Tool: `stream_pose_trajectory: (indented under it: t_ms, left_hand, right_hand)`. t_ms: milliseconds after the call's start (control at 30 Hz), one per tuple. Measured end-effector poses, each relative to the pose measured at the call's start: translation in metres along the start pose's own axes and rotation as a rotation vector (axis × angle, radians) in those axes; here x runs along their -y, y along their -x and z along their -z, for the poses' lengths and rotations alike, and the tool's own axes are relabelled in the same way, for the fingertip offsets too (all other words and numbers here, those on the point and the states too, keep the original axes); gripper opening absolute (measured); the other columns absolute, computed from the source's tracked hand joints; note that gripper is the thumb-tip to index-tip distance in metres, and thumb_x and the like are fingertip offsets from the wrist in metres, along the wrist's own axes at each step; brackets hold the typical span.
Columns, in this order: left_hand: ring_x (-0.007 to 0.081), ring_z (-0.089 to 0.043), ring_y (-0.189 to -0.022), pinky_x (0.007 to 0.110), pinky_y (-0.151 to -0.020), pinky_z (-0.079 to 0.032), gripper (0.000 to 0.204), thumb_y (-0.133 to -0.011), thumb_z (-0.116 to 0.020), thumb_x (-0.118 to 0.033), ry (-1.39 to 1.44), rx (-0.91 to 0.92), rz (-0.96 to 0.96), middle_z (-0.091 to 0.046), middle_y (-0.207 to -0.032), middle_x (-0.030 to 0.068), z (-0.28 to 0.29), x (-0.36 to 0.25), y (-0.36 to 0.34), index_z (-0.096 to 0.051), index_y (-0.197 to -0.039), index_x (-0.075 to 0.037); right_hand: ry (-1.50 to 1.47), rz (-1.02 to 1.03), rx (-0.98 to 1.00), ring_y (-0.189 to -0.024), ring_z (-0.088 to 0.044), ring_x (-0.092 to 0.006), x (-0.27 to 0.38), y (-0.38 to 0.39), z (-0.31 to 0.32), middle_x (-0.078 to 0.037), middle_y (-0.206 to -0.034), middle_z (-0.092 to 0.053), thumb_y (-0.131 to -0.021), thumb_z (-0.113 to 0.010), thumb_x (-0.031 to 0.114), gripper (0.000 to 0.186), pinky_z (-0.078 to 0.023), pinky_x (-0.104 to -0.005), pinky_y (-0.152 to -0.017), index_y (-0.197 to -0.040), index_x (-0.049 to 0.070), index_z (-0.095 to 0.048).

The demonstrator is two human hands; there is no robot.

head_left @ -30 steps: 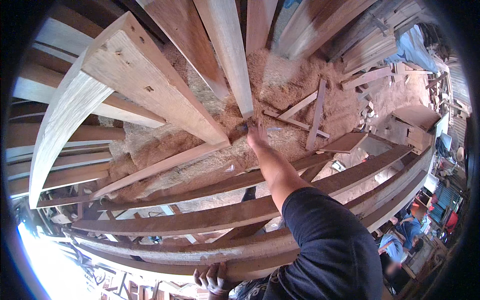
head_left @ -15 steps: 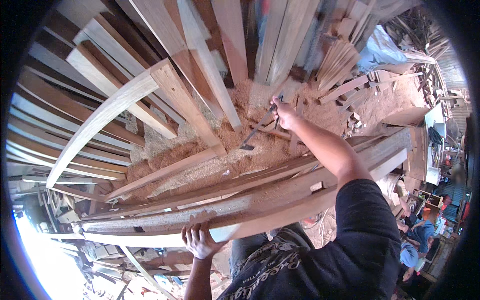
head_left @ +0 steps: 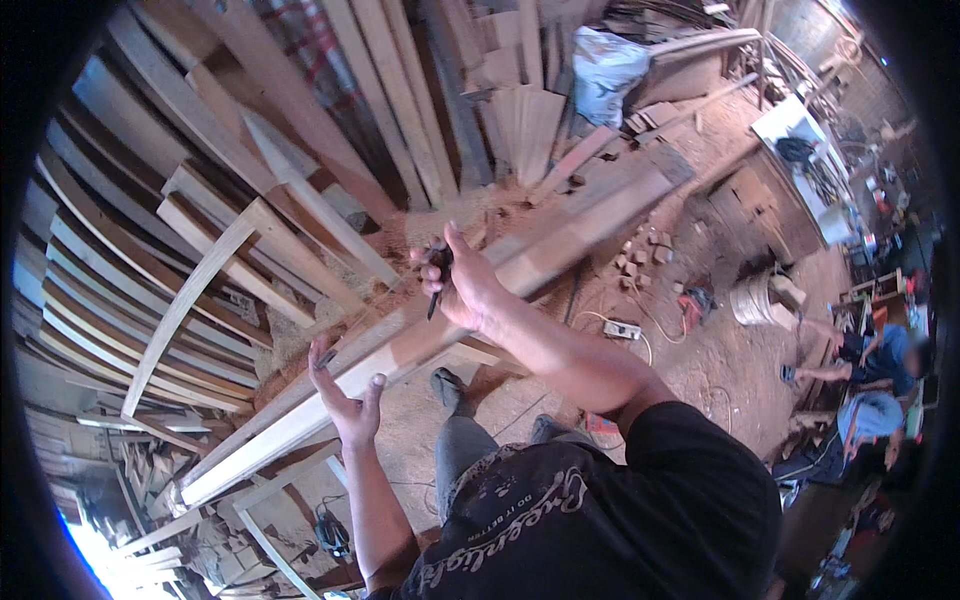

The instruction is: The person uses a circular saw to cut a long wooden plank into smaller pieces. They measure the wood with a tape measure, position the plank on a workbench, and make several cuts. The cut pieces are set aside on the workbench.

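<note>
My right hand point(head_left: 465, 285) is raised over the long wooden beam point(head_left: 560, 245), its thumb up and its fingers curled round a dark slim tool point(head_left: 433, 305). Most of that tool is hidden by the hand, and I cannot make out its kind. Lower and to the left, my left hand point(head_left: 348, 408) has its thumb and fingers spread, with nothing in it. It hovers by the near edge of the beam, which runs slantwise from lower left to upper right. A curved wooden piece point(head_left: 190, 305) leans over at the left.
Several curved boards point(head_left: 100, 330) are stacked at the left, and straight planks point(head_left: 385, 100) lean at the back. Small wood blocks point(head_left: 640, 262) and a power strip point(head_left: 621, 329) with cords lie on the floor, near a white bucket point(head_left: 750, 300). Other people point(head_left: 880, 360) sit at far right.
My left hand has come off the beam and opened in the air. My right hand, still holding the dark tool, has drawn back leftward over the beam. The view has turned toward the right.
</note>
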State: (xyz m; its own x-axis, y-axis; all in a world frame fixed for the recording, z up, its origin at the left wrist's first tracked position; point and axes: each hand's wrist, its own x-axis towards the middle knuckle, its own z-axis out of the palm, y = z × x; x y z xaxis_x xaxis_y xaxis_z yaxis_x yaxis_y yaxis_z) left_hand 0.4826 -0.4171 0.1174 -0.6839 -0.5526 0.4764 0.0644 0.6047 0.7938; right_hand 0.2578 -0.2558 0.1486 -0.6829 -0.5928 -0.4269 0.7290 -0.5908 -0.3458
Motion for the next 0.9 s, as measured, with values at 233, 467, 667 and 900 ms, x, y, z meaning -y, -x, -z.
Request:
stream_pose_trajectory:
  t_ms: [233, 467, 667, 900]
  left_hand:
    - [0.0094, -0.052, -0.071, 0.027, -0.069, -0.048, 0.032, -0.11, -0.051, -0.028, 0.484, 0.14, 0.37, -0.058, -0.079, 0.0016, -0.062, -0.075, 0.137, -0.063, -0.103, 0.0]
    - [0.012, -0.056, -0.065, 0.029, -0.063, -0.048, 0.035, -0.109, -0.052, -0.033, 0.185, 0.51, 0.659, -0.058, -0.071, 0.0034, -0.086, -0.112, 0.214, -0.066, -0.1, -0.003]
    - [0.0412, -0.068, -0.097, 0.046, -0.082, -0.055, 0.032, -0.103, -0.059, -0.035, -0.163, 0.907, 0.21, -0.072, -0.1, 0.0165, -0.12, -0.122, 0.232, -0.069, -0.113, -0.007]
    - [0.0409, -0.068, -0.103, 0.048, -0.089, -0.055, 0.038, -0.103, -0.057, -0.041, 0.02, 1.005, 0.045, -0.072, -0.109, 0.0179, -0.156, -0.106, 0.227, -0.068, -0.119, -0.009]
  right_hand:
    - [0.185, -0.055, -0.138, -0.069, -0.049, -0.0119, 0.071, 0.189, 0.178, 0.002, -0.084, -0.057, -0.103, -0.057, 0.051, 0.037, -0.04, -0.0286, -0.061, -0.096, 0.015, -0.056]
    - [0.073, 0.119, -0.693, -0.061, -0.048, -0.0112, 0.07, 0.319, 0.422, 0.001, -0.076, -0.047, -0.104, -0.06, 0.038, 0.022, -0.04, -0.0282, -0.052, -0.114, 0.019, -0.061]
    - [-0.193, 0.29, -0.573, -0.055, -0.044, -0.0101, 0.076, 0.349, 0.438, 0.001, -0.07, -0.047, -0.106, -0.054, 0.044, 0.037, -0.039, -0.0256, -0.05, -0.107, 0.009, -0.066]
    - [0.471, 0.264, -0.733, -0.09, -0.063, -0.0215, 0.08, 0.342, 0.335, -0.003, -0.08, -0.057, -0.108, -0.05, 0.05, 0.052, -0.053, -0.041, -0.092, -0.129, 0.005, -0.067]
